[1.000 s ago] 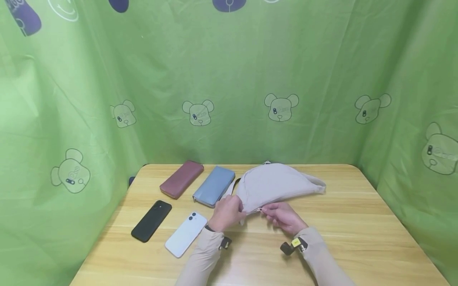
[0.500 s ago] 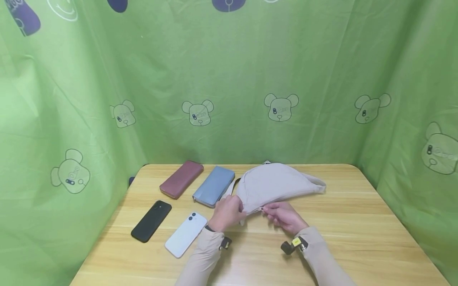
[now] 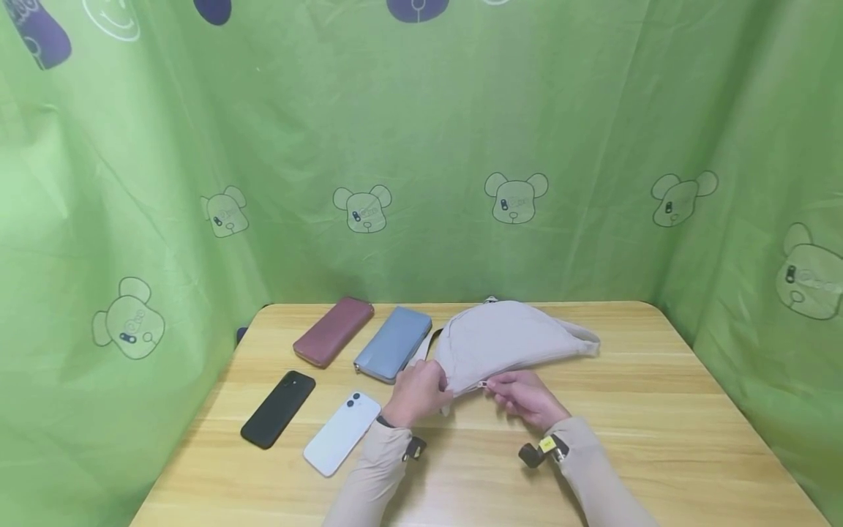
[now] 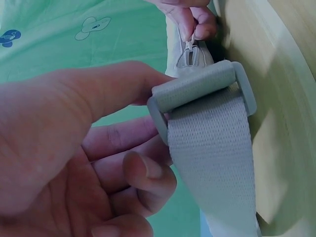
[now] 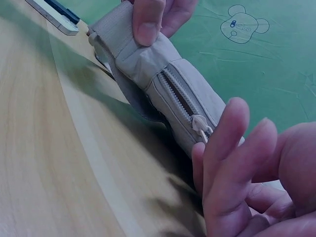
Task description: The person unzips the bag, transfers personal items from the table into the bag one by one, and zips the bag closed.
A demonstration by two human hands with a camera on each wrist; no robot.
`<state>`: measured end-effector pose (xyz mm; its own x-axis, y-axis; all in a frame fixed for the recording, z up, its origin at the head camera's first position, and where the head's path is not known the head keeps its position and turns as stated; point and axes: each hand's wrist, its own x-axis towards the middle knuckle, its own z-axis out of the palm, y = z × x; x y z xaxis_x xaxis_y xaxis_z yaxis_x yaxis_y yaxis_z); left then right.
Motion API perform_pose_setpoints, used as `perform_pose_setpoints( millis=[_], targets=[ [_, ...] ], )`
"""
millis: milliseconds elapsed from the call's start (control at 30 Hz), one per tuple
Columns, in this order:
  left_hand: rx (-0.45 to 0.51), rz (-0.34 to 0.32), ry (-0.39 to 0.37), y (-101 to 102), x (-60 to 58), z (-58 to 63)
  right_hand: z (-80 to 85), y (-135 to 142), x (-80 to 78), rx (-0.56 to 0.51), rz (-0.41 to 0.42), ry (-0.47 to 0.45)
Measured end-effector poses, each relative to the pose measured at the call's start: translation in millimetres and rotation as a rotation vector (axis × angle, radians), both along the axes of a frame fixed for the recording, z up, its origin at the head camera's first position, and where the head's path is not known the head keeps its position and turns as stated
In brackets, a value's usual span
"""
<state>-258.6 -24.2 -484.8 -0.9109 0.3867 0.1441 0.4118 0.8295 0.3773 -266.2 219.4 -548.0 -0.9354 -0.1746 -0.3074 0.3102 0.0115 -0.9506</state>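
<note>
A pale grey waist bag (image 3: 503, 333) lies at the back of the table, right of the centre line. My left hand (image 3: 415, 394) grips its left end, where the webbing strap (image 4: 212, 148) and plastic buckle (image 4: 249, 96) sit in the left wrist view. Thumb and forefinger of my right hand (image 3: 525, 400) pinch the zipper pull (image 5: 203, 135) on the bag's front edge. Between that pull and the left hand, the zipper teeth (image 5: 177, 96) are parted in a narrow slit. The bag's inside is hidden.
Left of the bag lie a blue wallet (image 3: 394, 344) and a maroon wallet (image 3: 334, 331). Closer to me are a black phone (image 3: 279, 408) and a white phone (image 3: 342, 433), near the left forearm. A green curtain (image 3: 428, 249) surrounds the wooden table (image 3: 672, 439).
My right hand has shifted slightly to the right with the zipper pull, away from the left hand. The left hand keeps its hold on the bag's end.
</note>
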Motion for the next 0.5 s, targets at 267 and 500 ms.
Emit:
perform_pose_setpoints(
  millis=[267,500],
  targets=[
    [-0.003,0.007,-0.001,-0.9,1.7,2.0,1.3,1.3,0.2,0.042,-0.026,0.005],
    [0.006,-0.002,-0.006,-1.4,2.5,1.9,-0.7,0.7,-1.1,0.052,-0.03,0.006]
  ],
)
